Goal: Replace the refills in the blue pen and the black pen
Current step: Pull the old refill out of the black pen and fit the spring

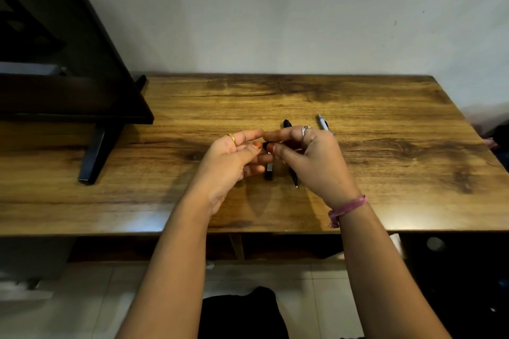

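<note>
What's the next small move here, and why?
Probably twist or pull apart the small black piece that the left hand and right hand pinch between their fingertips above the table. The black pen and blue pen lie behind the hands, ungripped; another black piece lies below.
</note>
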`<move>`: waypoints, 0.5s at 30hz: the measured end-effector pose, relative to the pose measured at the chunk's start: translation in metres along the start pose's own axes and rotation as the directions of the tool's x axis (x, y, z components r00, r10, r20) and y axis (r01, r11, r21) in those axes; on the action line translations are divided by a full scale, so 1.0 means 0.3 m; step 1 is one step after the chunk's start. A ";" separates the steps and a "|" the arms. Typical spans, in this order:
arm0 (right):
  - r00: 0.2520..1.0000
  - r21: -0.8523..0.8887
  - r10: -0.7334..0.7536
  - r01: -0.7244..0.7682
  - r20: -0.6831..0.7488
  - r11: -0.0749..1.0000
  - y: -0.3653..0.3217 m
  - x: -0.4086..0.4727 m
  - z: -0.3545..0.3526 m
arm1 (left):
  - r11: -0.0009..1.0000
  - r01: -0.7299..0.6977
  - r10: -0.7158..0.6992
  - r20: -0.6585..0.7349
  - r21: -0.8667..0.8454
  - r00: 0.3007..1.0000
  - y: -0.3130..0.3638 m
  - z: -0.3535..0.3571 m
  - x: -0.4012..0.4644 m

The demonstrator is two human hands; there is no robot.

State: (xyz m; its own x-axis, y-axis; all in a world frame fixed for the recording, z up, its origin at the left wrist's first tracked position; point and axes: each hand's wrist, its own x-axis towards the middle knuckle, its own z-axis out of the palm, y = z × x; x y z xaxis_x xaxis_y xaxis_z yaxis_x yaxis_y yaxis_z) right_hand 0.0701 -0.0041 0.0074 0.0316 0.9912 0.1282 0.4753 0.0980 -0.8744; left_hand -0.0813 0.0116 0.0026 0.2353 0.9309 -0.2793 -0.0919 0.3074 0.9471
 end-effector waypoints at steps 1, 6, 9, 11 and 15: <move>1.000 0.014 0.022 -0.022 -0.015 1.000 0.007 0.001 -0.001 | 1.000 0.001 0.000 -0.039 0.011 0.999 -0.003 0.005 0.006; 0.984 0.093 0.137 -0.127 -0.117 0.988 0.039 0.011 -0.012 | 0.748 -0.029 0.284 -0.279 0.663 0.917 -0.038 0.039 0.032; 0.973 0.097 0.176 -0.163 -0.148 0.982 0.053 0.017 -0.019 | 0.560 0.032 0.280 -0.226 0.828 0.933 -0.050 0.075 0.037; 0.970 0.113 0.190 -0.175 -0.150 0.978 0.060 0.019 -0.019 | 0.516 0.073 0.262 -0.238 0.853 0.935 -0.046 0.096 0.041; 0.964 0.140 0.214 -0.193 -0.160 0.971 0.065 0.022 -0.017 | 0.500 0.138 0.194 -0.266 0.855 0.944 -0.041 0.115 0.043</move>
State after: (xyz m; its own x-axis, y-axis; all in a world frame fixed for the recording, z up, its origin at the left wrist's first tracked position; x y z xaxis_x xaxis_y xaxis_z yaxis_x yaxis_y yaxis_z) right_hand 0.0842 0.0039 -0.0064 0.2726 0.9621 0.0111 0.3323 -0.0833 -0.9395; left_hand -0.0436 0.0131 -0.0071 -0.0534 0.9911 -0.1219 0.8135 0.1139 0.5703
